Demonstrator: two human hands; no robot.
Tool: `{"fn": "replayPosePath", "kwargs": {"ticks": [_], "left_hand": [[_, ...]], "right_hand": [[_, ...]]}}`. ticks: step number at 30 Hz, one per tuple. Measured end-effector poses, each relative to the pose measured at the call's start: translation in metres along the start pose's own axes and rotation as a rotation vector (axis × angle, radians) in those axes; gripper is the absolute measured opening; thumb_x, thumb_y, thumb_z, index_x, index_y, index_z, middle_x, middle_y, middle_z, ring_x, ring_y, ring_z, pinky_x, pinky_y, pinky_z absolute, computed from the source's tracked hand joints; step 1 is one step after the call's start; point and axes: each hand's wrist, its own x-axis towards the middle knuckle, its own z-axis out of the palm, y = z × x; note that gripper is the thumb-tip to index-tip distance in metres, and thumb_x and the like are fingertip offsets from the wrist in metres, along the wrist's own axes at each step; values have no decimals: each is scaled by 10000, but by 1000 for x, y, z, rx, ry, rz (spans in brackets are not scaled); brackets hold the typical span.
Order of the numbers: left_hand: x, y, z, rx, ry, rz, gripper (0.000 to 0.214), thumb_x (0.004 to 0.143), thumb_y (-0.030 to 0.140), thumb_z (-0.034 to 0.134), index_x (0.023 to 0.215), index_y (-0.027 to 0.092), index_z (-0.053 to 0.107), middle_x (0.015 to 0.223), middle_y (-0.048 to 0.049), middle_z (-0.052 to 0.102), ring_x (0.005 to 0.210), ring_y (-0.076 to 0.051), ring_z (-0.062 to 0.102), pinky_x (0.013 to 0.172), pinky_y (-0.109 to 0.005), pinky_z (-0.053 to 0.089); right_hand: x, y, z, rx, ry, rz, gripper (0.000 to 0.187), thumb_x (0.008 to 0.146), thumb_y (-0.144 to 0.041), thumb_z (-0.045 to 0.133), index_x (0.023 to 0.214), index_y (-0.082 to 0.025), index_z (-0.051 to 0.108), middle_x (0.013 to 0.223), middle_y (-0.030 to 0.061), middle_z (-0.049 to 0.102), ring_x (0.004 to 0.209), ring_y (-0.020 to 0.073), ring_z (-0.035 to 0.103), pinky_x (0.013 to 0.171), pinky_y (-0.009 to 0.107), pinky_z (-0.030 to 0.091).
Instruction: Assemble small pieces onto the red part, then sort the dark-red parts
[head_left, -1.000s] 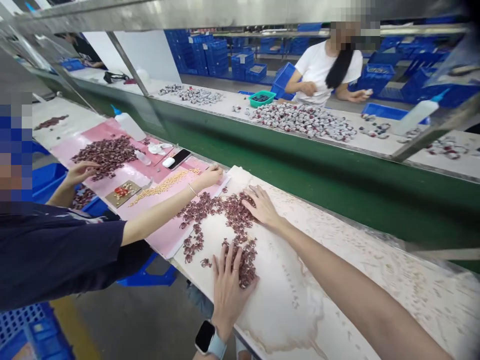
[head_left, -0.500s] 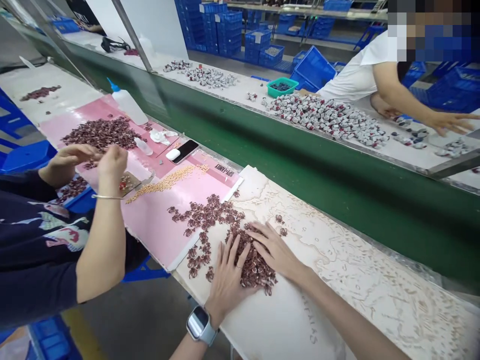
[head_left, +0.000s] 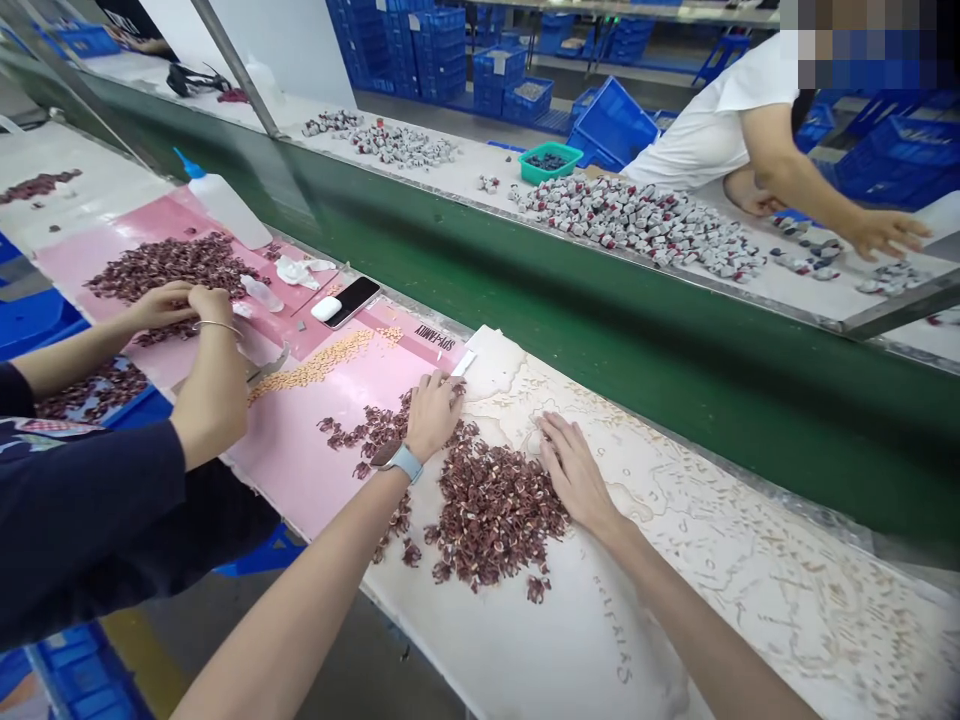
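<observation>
Your left hand (head_left: 433, 412) and right hand (head_left: 571, 468) lie flat and open, gripping nothing; the heap of dark red pieces (head_left: 491, 515) sits between them, nearer you on the bench (head_left: 750, 590).

The small pieces (head_left: 491, 510) heaped in front are dark maroon flecked with white; the sheet (head_left: 675, 600) beneath them is cream, printed with a faint tan map pattern; the neighbouring mat (head_left: 300, 450) is pink with a black label; the watch strap (head_left: 409, 463) is pale blue; the conveyor belt (head_left: 600, 330) is deep green; the crates (head_left: 420, 50) behind are bright blue; the little tray (head_left: 551, 165) is teal.
</observation>
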Motion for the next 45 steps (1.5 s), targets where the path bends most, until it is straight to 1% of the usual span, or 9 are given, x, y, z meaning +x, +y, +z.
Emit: {"fn": "replayPosePath", "kwargs": {"ticks": [5, 7, 11, 15, 21, 29, 36, 41, 45], "left_hand": [[-54, 2, -17, -84, -106, 137, 258, 1000, 315, 578, 1188, 169, 679, 1211, -71, 678, 1270, -240, 578, 1219, -596, 315], [-87, 12, -21, -110, -94, 127, 319, 1006, 333, 563, 1282, 195, 644, 1344, -75, 635, 1391, -258, 497, 1266, -627, 211], [-161, 47, -8, -110, 78, -63, 654, 991, 421, 563, 1578, 252, 330, 1683, -105, 248, 1584, -341, 167, 1269, -658, 197], [-202, 78, 23, -129, 181, -241, 667, 975, 392, 574, 1580, 259, 326, 1699, -122, 185, 1583, -390, 133, 1218, -702, 266], [-193, 91, 42, -268, 243, -351, 550, 997, 343, 547, 1526, 250, 427, 1666, -109, 285, 1565, -354, 222, 1248, -679, 218], [-186, 104, 42, -675, 335, -385, 434, 1046, 355, 479, 1462, 235, 503, 1595, -109, 401, 1448, -281, 453, 1180, -565, 425], [-180, 116, 45, -1003, 366, -425, 450, 1035, 462, 499, 1374, 174, 565, 1400, -129, 599, 1309, -254, 588, 1137, -544, 476], [-173, 133, 46, -1033, 348, -426, 453, 1000, 478, 572, 1338, 180, 614, 1388, -125, 616, 1303, -256, 592, 1154, -554, 456], [-173, 163, 50, -1030, 340, -406, 461, 989, 461, 600, 1354, 178, 606, 1353, -128, 642, 1265, -252, 625, 1128, -543, 489]], "right_hand": [[-40, -15, -2, 22, -61, -25, 434, 1075, -405, 450, 1492, -310, 527, 1541, 37, 551, 1467, 236, 466, 1274, 521, 323], [-55, -23, 6, 17, -11, 1, 456, 1071, -396, 456, 1517, -309, 493, 1582, 53, 495, 1505, 259, 404, 1254, 551, 344], [-62, -40, 30, -2, 146, 73, 475, 1064, -374, 462, 1530, -285, 474, 1642, 91, 385, 1543, 312, 308, 1238, 641, 304], [-55, -53, 48, -5, 227, 86, 423, 1042, -333, 495, 1456, -286, 571, 1603, 88, 441, 1514, 317, 345, 1219, 633, 328], [-58, -67, 61, 70, 305, 109, 327, 1023, -315, 526, 1302, -236, 677, 1478, 116, 572, 1421, 308, 465, 1193, 611, 362], [-62, -90, 68, 394, 304, 235, 309, 1033, -370, 532, 1248, -241, 712, 1393, 113, 642, 1313, 270, 591, 1146, 497, 473], [-64, -94, 60, 722, 332, 370, 328, 1016, -423, 570, 1209, -229, 751, 1320, 96, 716, 1259, 268, 647, 1133, 474, 498], [-65, -82, 51, 931, 385, 441, 354, 975, -443, 627, 1194, -204, 772, 1290, 88, 744, 1247, 277, 669, 1122, 467, 515], [-77, -76, 27, 1033, 469, 459, 342, 950, -445, 662, 1157, -206, 791, 1269, 77, 755, 1238, 276, 672, 1130, 459, 508]]}}
